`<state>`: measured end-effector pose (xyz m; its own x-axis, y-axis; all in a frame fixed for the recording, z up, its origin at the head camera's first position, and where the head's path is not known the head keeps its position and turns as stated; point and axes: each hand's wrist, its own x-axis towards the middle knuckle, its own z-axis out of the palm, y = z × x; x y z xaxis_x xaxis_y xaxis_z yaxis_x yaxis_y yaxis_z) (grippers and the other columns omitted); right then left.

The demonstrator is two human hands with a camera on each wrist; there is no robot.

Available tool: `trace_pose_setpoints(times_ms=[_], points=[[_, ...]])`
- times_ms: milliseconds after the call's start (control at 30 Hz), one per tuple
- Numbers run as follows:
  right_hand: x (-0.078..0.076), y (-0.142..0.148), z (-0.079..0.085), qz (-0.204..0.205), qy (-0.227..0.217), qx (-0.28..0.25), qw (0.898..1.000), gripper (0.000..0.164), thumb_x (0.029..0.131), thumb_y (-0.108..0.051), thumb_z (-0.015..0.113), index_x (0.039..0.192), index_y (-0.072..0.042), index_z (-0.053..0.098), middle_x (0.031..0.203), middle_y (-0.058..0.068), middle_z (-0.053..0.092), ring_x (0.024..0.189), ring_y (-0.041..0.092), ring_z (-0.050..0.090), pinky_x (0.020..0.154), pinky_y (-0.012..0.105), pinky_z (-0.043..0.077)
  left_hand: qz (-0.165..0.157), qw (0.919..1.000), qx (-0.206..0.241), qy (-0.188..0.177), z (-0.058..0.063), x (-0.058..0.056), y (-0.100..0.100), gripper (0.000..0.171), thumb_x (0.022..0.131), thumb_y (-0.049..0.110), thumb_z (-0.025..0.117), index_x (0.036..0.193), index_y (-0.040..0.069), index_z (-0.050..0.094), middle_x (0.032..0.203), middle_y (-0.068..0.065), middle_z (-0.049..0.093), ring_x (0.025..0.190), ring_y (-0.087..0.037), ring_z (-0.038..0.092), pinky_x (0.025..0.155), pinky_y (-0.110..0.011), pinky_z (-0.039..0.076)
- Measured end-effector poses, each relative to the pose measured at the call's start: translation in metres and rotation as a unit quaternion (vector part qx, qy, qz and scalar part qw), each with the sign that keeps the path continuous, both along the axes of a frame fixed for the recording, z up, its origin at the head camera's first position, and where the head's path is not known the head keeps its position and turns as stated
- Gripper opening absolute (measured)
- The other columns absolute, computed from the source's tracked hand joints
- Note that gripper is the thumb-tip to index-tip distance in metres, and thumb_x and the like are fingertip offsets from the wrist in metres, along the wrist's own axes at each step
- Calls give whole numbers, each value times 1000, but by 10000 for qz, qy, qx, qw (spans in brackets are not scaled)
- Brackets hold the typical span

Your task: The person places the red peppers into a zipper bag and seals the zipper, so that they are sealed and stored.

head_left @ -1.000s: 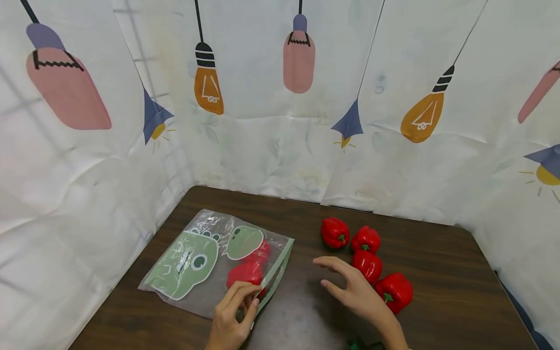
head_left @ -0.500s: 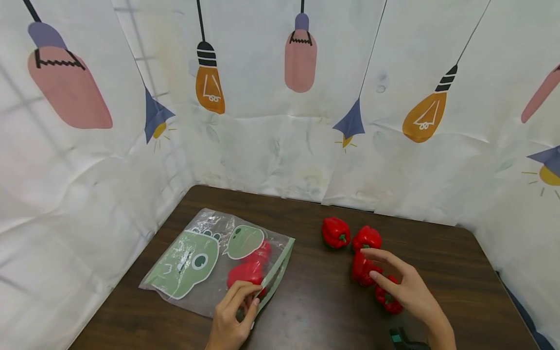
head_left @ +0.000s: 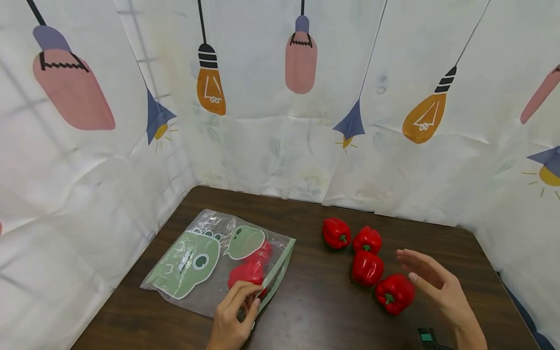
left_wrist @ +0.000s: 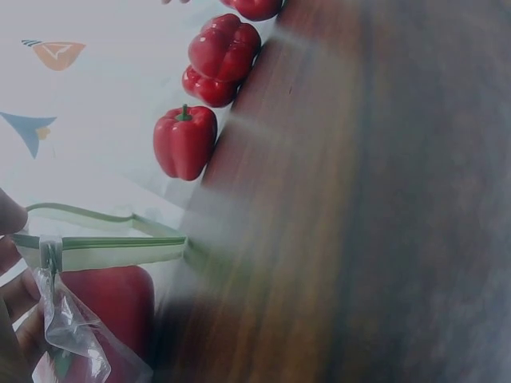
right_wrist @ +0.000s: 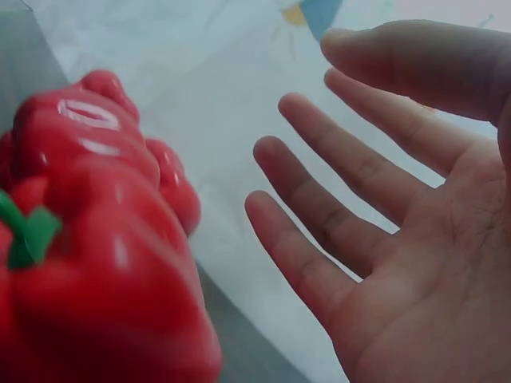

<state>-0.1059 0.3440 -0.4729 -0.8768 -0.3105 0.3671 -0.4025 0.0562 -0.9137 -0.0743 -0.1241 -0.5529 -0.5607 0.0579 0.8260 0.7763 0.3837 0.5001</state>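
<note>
My left hand [head_left: 234, 313] pinches the open green-edged mouth of a clear zip bag [head_left: 183, 267] with a green dinosaur print, lying on the table. Inside the bag, near its mouth, are red bell peppers [head_left: 246, 274]; the left wrist view shows one pepper [left_wrist: 120, 299] just below the green zip strip [left_wrist: 120, 251]. My right hand [head_left: 442, 289] hovers to the right of the loose peppers, its fingers apart and holding nothing. The nearest loose bell pepper [head_left: 395, 294] is just left of it, and fills the left of the right wrist view.
Several red bell peppers stand in a row, including a far one [head_left: 336, 233] and a middle one [head_left: 367, 268], right of the bag on the dark wooden table [head_left: 315, 301]. A patterned white cloth [head_left: 271, 146] hangs behind and along the left.
My right hand has moved right, from the space beside the bag, across the peppers, to their right side. The left hand keeps its place on the bag's mouth.
</note>
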Motion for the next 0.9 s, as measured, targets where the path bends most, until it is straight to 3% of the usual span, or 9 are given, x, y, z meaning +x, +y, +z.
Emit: trace_pose_setpoints(times_ms=[100,200,333,467,667,900], points=[[-2,10,-13,374,231,-625,9971,55,99,25,37,152,21,26,156,16,53,140,19,57,112,24,49,75,9999,-39,-61,0,2,1,49,71,-18,76,114,4,72,100,-5,64,77,-3,54,60,-9,47],[-5,20,-30,776,445,-1326,9871,55,98,27,29,152,23,20,158,26,47,144,26,54,116,30,47,176,9997,-94,-137,-1,4,1,49,71,-16,77,114,6,72,101,-4,64,77,-3,54,60,-9,47],[-6,30,-54,1072,356,-2076,9717,57,99,26,22,155,21,16,160,27,43,147,30,50,119,34,44,162,9997,-114,-117,-1,3,0,49,70,-17,77,113,6,72,101,-5,64,77,-3,54,60,-9,46],[-8,34,-72,1343,167,-2487,9591,57,100,23,15,157,18,12,163,26,40,149,31,48,120,36,43,60,9999,-103,-18,-2,2,-1,49,69,-19,76,113,3,72,100,-7,64,75,-3,54,60,-9,46],[-9,35,-79,1254,-213,-2383,9628,55,104,18,16,159,15,13,164,20,42,149,26,48,120,32,43,57,9999,-81,-32,-1,1,-1,47,72,-17,76,113,4,72,100,-6,64,77,-3,54,60,-8,46],[-8,34,-78,413,-1025,-1507,9824,51,110,6,22,161,10,16,159,0,52,145,11,51,113,19,45,72,9999,-61,-102,1,1,0,45,75,-16,75,115,6,72,101,-5,64,77,-2,54,60,-8,46]])
